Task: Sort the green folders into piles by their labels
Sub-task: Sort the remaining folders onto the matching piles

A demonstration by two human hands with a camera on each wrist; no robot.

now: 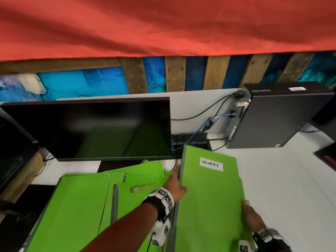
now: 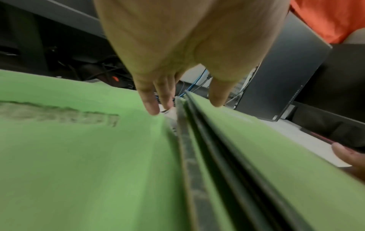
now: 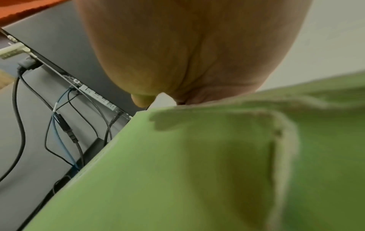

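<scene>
A green folder (image 1: pixel 209 197) with a white label (image 1: pixel 211 164) reading "SECURITY" is lifted at a tilt over the desk. My left hand (image 1: pixel 175 184) pinches its left spine edge, thumb on top and fingers beside the spine, as the left wrist view shows (image 2: pixel 187 46). My right hand (image 1: pixel 251 215) grips its right edge, thumb on top, with the fingers hidden beneath. A loose pile of green folders (image 1: pixel 81 206) lies to the left; its top folder carries a blurred label (image 1: pixel 143 187) that I cannot read.
A dark monitor (image 1: pixel 91 128) stands behind the pile. A black computer case (image 1: pixel 283 115) lies at the back right with cables (image 1: pixel 205 124) running from it. White desk surface (image 1: pixel 281 179) shows on the right. A cardboard box (image 1: pixel 21 171) sits at the left.
</scene>
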